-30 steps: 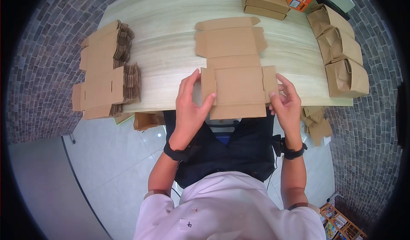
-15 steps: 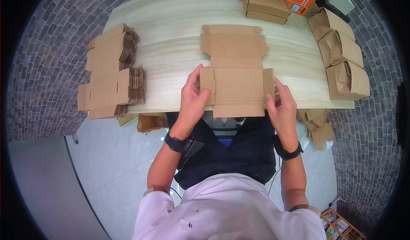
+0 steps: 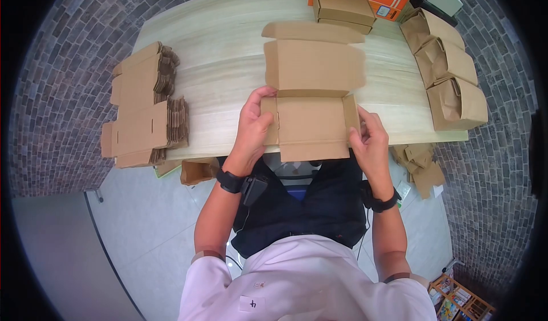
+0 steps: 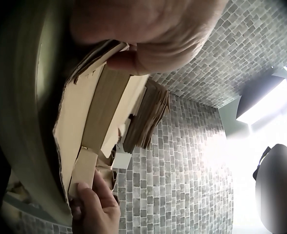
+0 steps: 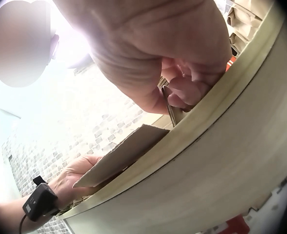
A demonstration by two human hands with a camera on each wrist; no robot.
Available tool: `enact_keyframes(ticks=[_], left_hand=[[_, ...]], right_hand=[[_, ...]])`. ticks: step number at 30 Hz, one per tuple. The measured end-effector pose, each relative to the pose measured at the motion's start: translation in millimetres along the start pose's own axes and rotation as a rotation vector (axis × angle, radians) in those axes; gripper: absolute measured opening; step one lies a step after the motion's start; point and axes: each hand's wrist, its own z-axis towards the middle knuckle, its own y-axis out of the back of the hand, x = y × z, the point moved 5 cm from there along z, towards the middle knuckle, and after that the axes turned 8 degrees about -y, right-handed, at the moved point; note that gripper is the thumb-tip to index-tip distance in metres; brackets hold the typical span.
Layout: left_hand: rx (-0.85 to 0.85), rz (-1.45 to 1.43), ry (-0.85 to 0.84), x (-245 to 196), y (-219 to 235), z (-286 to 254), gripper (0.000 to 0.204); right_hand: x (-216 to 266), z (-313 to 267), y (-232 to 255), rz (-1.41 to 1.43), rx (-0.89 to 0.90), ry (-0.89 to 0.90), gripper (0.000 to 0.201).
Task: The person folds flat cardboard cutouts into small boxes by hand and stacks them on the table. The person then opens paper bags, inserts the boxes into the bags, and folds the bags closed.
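A brown cardboard box (image 3: 311,118), partly folded, lies at the table's front edge in the head view. Its side flaps stand raised, and its lid panel (image 3: 313,64) tilts up at the back. My left hand (image 3: 251,130) grips the left side flap, thumb inside and fingers behind. On the other side, my right hand (image 3: 371,139) pinches the right side flap (image 3: 351,115), which the left wrist view also shows between thumb and fingers. The front flap (image 5: 126,151) juts past the table edge in the right wrist view.
A stack of flat box blanks (image 3: 140,124) lies at the table's left. Several brown paper bags (image 3: 456,104) stand in a row on the right. A closed cardboard box (image 3: 343,7) and an orange box (image 3: 383,1) stand at the back.
The side flaps have been folded upward. The back wall and lid panel have risen off the table, the lid blurred by motion. Both hands still hold the sides.
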Motion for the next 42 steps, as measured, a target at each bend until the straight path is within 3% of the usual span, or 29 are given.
enact_keyframes(ticks=[7, 11, 13, 17, 19, 20, 26, 32, 42], left_hand=[[-0.031, -0.013, 0.030, 3.0, -0.5, 1.0, 0.053], [-0.019, 0.109, -0.099, 3.8, -0.3, 1.7, 0.051], [-0.026, 0.149, -0.131, 1.9, 1.6, 1.2, 0.051], [0.094, 0.274, -0.198, 2.0, -1.0, 3.4, 0.041], [0.118, 0.309, -0.209, 1.7, -2.1, -0.1, 0.043], [0.140, 0.343, -0.217, 1.3, -1.9, -1.2, 0.051], [0.087, 0.468, -0.296, -5.7, -2.8, -22.8, 0.084], [0.039, 0.710, -0.319, -12.8, -10.8, -46.0, 0.072], [-0.126, 0.699, -0.280, -2.6, -12.4, -70.2, 0.074]], right_hand=[[-13.4, -0.4, -3.4, 0.221, 0.029, -0.120, 0.065], [-13.2, -1.0, -4.0, 0.188, 0.037, -0.124, 0.070], [-19.4, -1.1, -4.1, 0.166, 0.013, -0.045, 0.067], [-20.3, 2.1, -4.2, 0.064, 0.102, -0.071, 0.064], [5.1, 2.8, 1.7, -0.059, -0.062, 0.271, 0.059], [7.2, 1.6, -0.3, 0.037, -0.055, 0.192, 0.057], [-0.7, 1.9, -0.6, -0.016, -0.018, 0.100, 0.052], [5.2, 2.5, -0.4, -0.024, -0.010, 0.151, 0.049], [-0.2, 1.5, -1.3, -0.031, -0.015, 0.179, 0.047]])
